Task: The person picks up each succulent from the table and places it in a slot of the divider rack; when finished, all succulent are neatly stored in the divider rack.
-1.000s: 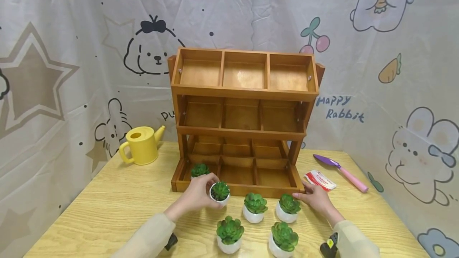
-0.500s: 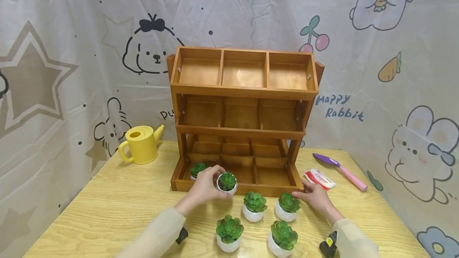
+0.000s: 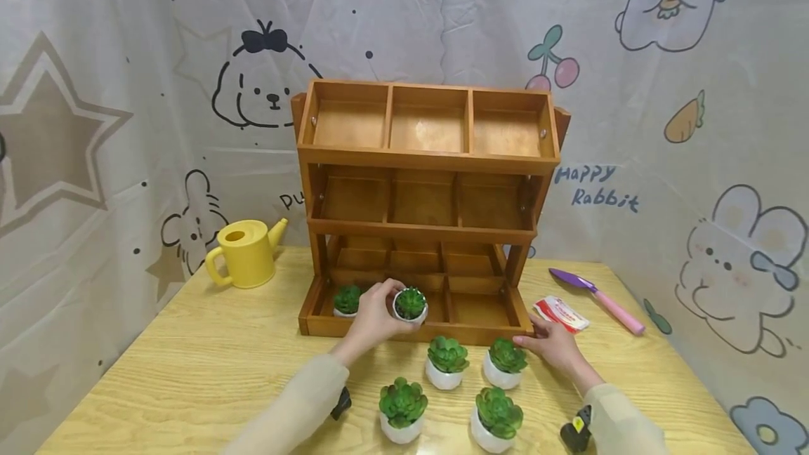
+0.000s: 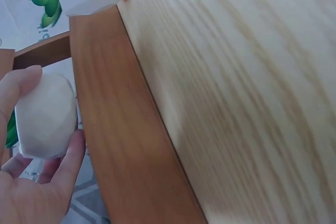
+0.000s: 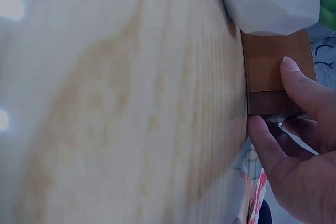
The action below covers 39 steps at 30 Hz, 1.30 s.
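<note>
My left hand [image 3: 374, 316] grips a small succulent in a white pot [image 3: 411, 305] between thumb and fingers. It holds it over the middle compartment of the wooden shelf's [image 3: 423, 228] bottom tier. In the left wrist view the white pot [image 4: 48, 116] is beside the front board, thumb on one side and fingers on the other. Another potted succulent [image 3: 347, 300] sits in the bottom left compartment. At the shelf's lower right corner, my right hand [image 3: 557, 347] holds on, its thumb [image 5: 300, 80] on the front face and its fingers round the end.
Several potted succulents [image 3: 447, 360] stand on the table in front of the shelf. A yellow watering can [image 3: 248, 255] is at the left. To the right lie a red and white packet [image 3: 561, 313] and a purple trowel with a pink handle [image 3: 597, 297]. Printed cloth hangs behind.
My left hand has moved right and away from me with the potted succulent, from near the left compartment to over the middle one. My right hand stays at the shelf corner.
</note>
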Tool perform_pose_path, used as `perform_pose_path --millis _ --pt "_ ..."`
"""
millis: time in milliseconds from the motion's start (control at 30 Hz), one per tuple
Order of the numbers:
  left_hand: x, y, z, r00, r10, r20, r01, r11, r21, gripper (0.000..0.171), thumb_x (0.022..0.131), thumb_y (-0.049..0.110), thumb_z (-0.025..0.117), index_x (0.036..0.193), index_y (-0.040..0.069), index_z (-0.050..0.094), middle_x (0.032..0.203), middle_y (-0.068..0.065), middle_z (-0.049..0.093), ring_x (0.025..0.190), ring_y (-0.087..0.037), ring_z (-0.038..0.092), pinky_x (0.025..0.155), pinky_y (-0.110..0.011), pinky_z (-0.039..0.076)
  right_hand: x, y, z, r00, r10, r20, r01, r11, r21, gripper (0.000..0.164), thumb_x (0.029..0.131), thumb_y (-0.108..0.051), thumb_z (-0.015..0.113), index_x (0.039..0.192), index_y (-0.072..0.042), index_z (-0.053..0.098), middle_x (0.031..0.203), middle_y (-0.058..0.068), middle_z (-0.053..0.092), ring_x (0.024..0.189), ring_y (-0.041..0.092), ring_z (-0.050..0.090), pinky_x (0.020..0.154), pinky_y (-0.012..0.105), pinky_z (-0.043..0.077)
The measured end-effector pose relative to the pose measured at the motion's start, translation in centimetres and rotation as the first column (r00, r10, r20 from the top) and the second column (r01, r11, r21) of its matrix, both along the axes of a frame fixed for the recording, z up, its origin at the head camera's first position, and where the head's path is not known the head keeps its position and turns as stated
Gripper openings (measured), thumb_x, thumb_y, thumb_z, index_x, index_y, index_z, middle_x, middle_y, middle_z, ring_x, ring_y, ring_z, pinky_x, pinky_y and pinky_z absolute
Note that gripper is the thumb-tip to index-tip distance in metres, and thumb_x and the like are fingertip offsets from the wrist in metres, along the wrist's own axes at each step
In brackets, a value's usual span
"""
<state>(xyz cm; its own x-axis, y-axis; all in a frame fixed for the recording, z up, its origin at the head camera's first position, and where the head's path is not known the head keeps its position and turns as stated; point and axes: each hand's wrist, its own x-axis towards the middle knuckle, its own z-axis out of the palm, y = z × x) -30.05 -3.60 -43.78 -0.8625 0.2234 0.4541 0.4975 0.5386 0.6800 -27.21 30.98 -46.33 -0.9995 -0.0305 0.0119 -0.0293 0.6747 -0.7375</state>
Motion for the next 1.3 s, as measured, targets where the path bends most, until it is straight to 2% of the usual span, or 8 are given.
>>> perform_pose_path --millis 167,367,700,1000,1300 --pt "-0.6 0.5 -0.3 0.999 0.033 0.026 -0.034 0.999 0.042 0.060 0.058 0.020 0.092 0.108 0.012 0.060 0.099 -0.008 0.061 0.095 -0.025 0.057 0.085 -0.046 0.048 0.1 -0.1 0.1 1.000 -0.001 0.012 0.001 1.000 0.008 0.078 0.087 -0.030 0.071 0.141 0.012 0.035 0.140 0.034 0.040 0.123 0.047 0.049 0.098 0.051 0.045" --pt "-1.2 1.0 -0.6 0.997 0.065 0.031 -0.066 0.997 0.044 0.060 0.058 0.021 0.092 0.108 0.013 0.059 0.100 -0.008 0.060 0.096 -0.026 0.058 0.086 -0.046 0.050 0.0 -0.1 0.3 1.000 -0.004 -0.002 0.004 1.000 0.025 0.078 0.086 -0.032 0.071 0.140 0.013 0.036 0.137 0.035 0.042 0.124 0.048 0.047 0.099 0.053 0.043" --pt "-1.6 1.5 -1.3 0.996 0.078 0.041 -0.080 0.996 0.035 0.059 0.060 0.021 0.091 0.108 0.010 0.059 0.101 -0.010 0.061 0.096 -0.029 0.059 0.086 -0.047 0.049 0.1 -0.1 0.1 1.000 -0.005 -0.003 0.005 1.000 0.014 0.077 0.086 -0.031 0.072 0.140 0.013 0.037 0.138 0.034 0.042 0.122 0.047 0.049 0.098 0.051 0.045" --pt "-1.7 1.9 -1.2 0.996 0.073 0.048 -0.073 0.997 0.007 0.060 0.060 0.022 0.091 0.110 0.008 0.060 0.101 -0.012 0.062 0.095 -0.028 0.060 0.084 -0.045 0.051 -0.2 0.0 0.0 1.000 -0.006 -0.015 0.006 1.000 0.018 0.077 0.086 -0.032 0.071 0.140 0.011 0.037 0.136 0.034 0.044 0.124 0.047 0.047 0.100 0.053 0.042" --pt "-1.9 2.5 -1.4 0.990 0.071 0.123 -0.068 0.997 -0.029 0.063 0.066 0.032 0.088 0.114 0.003 0.061 0.109 -0.015 0.064 0.102 -0.030 0.060 0.084 -0.041 0.052 0.1 -0.1 0.1 1.000 -0.010 0.011 0.010 1.000 0.013 0.078 0.086 -0.032 0.071 0.140 0.012 0.036 0.138 0.035 0.041 0.124 0.048 0.047 0.099 0.052 0.043"
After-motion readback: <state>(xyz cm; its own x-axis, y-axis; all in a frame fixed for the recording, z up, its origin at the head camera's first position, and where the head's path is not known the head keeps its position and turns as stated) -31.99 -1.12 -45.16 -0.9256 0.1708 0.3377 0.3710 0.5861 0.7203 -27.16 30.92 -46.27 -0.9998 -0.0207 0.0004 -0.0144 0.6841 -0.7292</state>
